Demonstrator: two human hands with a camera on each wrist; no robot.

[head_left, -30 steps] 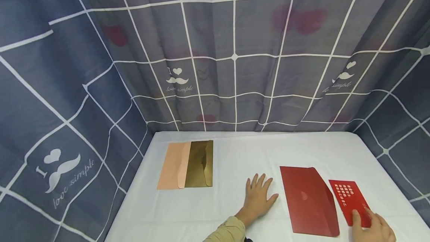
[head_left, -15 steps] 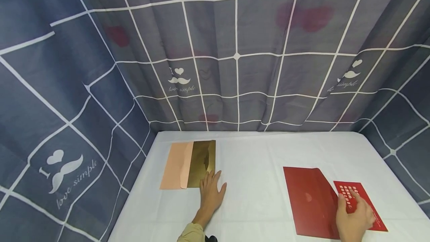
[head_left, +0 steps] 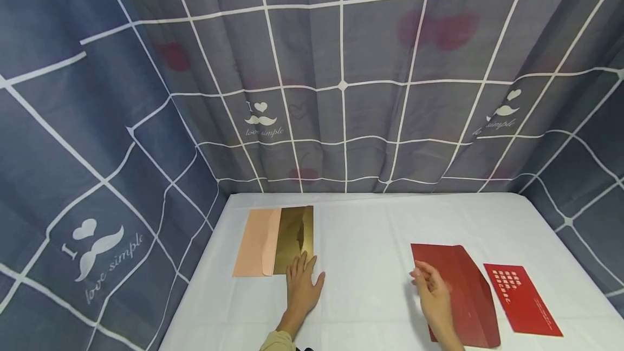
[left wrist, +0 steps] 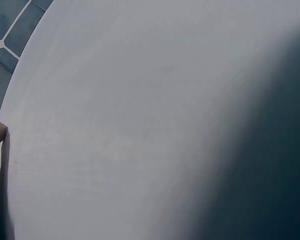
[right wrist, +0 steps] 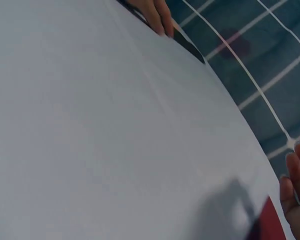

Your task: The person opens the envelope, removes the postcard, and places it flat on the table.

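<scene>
Head view: left hand [head_left: 301,286] at 6 o'clock, fingers spread, fingertips on the lower end of the gold envelope [head_left: 292,234]. Peach envelope [head_left: 255,245] sits at gold's 9 o'clock, edges meeting. Right hand [head_left: 434,294] around 4:30, fingers loosely bent, nothing seen in its grasp, over the left side of the big red envelope [head_left: 470,291]. Red card [head_left: 524,299] with white printing just beside that, at its 3 o'clock, flat, tilted. All on the white table [head_left: 361,232]; grid curtain [head_left: 375,107] behind at 12. Left wrist view: mostly white surface, curtain at 10 to 11, bit of a hand at 9, dark blur at 4; can't tell finger state here. Right wrist view: right hand cut off at 4, fingers slightly curled, apart from the red corner at 5; left hand at 12, touching a dark sheet's edge.
</scene>
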